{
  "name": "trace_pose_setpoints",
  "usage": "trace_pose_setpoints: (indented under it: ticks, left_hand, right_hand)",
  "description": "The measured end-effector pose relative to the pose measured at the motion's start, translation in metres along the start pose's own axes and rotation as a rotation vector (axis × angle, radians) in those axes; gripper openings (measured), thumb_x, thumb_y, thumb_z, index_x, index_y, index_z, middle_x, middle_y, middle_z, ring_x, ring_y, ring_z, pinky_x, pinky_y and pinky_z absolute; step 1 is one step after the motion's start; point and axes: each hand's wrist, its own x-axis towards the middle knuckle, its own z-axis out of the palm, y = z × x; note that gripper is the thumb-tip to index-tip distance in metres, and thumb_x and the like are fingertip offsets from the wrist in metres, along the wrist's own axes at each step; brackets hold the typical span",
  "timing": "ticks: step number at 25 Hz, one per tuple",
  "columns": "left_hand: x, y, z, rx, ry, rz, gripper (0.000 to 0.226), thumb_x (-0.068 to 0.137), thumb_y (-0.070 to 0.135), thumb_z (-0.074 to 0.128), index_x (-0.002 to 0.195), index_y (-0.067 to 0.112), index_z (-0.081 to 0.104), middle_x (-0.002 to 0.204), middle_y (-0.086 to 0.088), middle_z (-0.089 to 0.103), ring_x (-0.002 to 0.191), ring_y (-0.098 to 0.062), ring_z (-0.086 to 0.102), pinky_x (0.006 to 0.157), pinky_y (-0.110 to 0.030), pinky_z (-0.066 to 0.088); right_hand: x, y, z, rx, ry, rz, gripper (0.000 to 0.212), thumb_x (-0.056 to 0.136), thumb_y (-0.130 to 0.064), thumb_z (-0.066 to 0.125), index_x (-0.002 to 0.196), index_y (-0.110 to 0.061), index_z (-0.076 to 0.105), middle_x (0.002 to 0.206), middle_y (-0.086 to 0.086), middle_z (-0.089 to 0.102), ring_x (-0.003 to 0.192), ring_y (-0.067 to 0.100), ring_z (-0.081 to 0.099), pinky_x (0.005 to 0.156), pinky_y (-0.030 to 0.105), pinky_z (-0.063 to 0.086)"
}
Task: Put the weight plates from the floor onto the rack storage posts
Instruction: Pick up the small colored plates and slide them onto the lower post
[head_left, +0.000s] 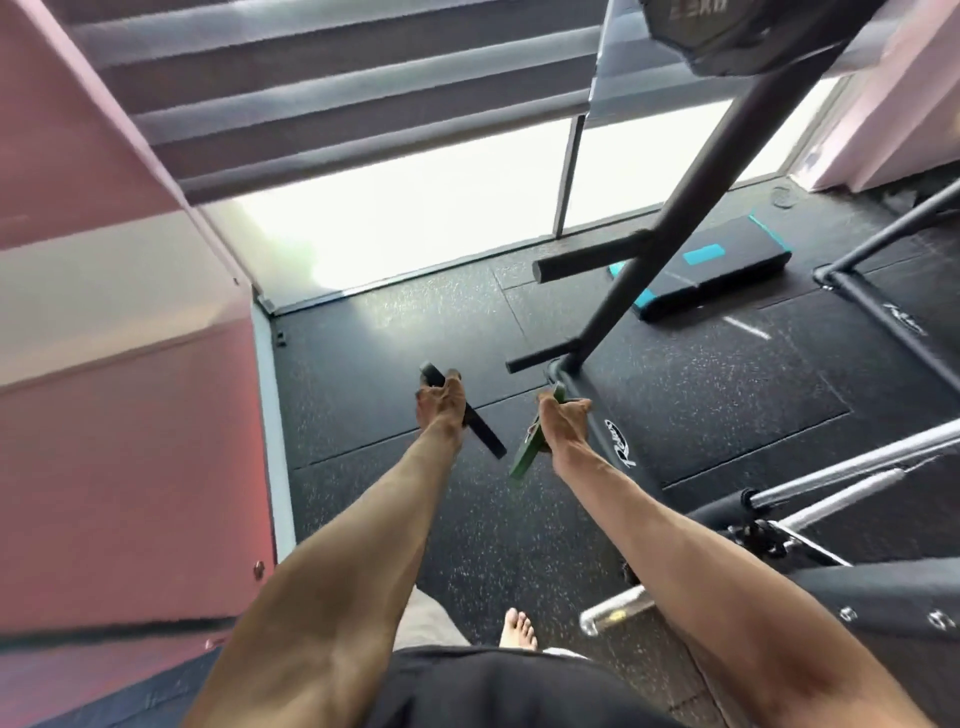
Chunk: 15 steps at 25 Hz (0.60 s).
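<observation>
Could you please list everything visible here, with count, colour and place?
black plate: one, black, seen edge-on in the left hand
green plate: one, green, edge-on in the right hand
rack upright: one, dark, slanting across the right
storage posts: two, dark, bare, jutting left from the upright
step platform: one, black and teal, by the window
floor: black speckled rubber
left hand: one, gripping
right hand: one, gripping
bare foot: one, bottom centre

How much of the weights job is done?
One dark plate already sits high on the rack. In hand now: the left hand has a grip on a black plate, and the right hand holds a green plate. Left: slide both onto the bare posts. No other plates show on the floor.
</observation>
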Motion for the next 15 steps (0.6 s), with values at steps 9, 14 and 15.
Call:
trace_pose_setpoints:
  ticks: [9, 14, 15]
  left_hand:
    - [0.108, 0.125, 0.085, 0.194, -0.315, 0.043, 0.048, 0.083, 0.044, 0.049, 0.111, 0.006, 0.059, 0.106, -0.02, 0.068, 0.097, -0.035, 0.069, 0.087, -0.048, 0.058]
    - [0.17, 0.143, 0.148, 0.281, -0.435, 0.027, 0.057, 0.081, 0.048, 0.05, 0.113, 0.002, 0.058, 0.117, -0.023, 0.066, 0.104, -0.041, 0.066, 0.09, -0.051, 0.056]
    - [0.182, 0.142, 0.164, 0.291, -0.44, 0.029, 0.05, 0.085, 0.044, 0.051, 0.111, 0.001, 0.057, 0.117, -0.023, 0.065, 0.104, -0.041, 0.066, 0.089, -0.052, 0.057]
  right_hand:
    - [0.057, -0.083, 0.056, 0.216, 0.335, 0.119, 0.05, 0.08, -0.05, 0.06, 0.105, -0.009, 0.045, 0.086, 0.009, 0.058, 0.075, 0.022, 0.056, 0.08, 0.046, 0.054]
    - [0.079, -0.103, 0.068, 0.306, 0.474, 0.164, 0.033, 0.088, -0.036, 0.062, 0.101, -0.007, 0.052, 0.078, 0.008, 0.059, 0.063, 0.017, 0.053, 0.061, 0.032, 0.049]
    - [0.086, -0.106, 0.069, 0.322, 0.496, 0.173, 0.036, 0.088, -0.036, 0.061, 0.104, -0.004, 0.054, 0.079, 0.007, 0.059, 0.065, 0.018, 0.054, 0.061, 0.032, 0.049]
